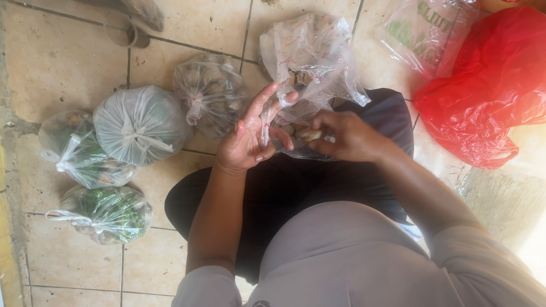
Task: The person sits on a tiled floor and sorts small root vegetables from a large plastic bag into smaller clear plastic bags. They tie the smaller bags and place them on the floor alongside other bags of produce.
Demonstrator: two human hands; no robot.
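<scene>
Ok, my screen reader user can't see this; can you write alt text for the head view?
Seen from above, a seated person's left hand and right hand work at an open clear plastic bag on their lap. Four knotted clear bags lie on the tiled floor at left, a red bag at right.

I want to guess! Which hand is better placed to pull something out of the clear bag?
Probably the right hand: its fingers are already in the mouth of the clear bag, on a pale piece. The left hand only holds the bag's edge.

Single head-worn camera looks steeply down, close over the person's lap, hands and tiled floor; no second view.
</scene>
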